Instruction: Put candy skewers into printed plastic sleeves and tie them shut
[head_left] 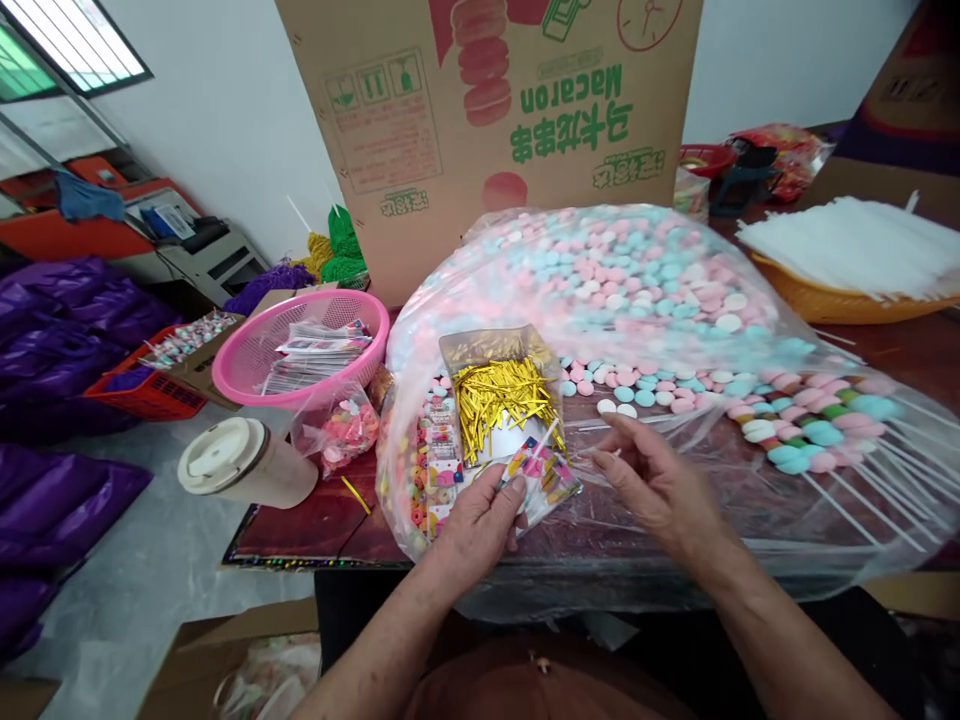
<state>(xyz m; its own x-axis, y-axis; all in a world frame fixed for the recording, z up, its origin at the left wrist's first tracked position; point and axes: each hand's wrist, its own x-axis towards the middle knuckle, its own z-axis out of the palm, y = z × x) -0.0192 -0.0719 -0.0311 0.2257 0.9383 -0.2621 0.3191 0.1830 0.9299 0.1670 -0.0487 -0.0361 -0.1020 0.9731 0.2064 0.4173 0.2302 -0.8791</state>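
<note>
My left hand [480,520] is closed on a small clear printed packet [540,478] with a white stick poking out of it, held just above the table's near edge. My right hand [652,480] hovers beside it to the right, fingers loosely curled, fingertips close to the packet and a thin stick end. Right behind the packet lies a clear bag of gold twist ties [499,390]. A big clear bag of pink, blue and white round candies [630,270] fills the middle. Finished candy skewers [817,425] lie in a row at the right.
A pink basket [247,375] of printed packets stands at the left, with a lidded cup [240,460] lying near it. A large cardboard Macaron box [487,120] stands at the back. An orange basket of white sticks [855,255] sits at the far right. Purple bags [52,330] pile at the left.
</note>
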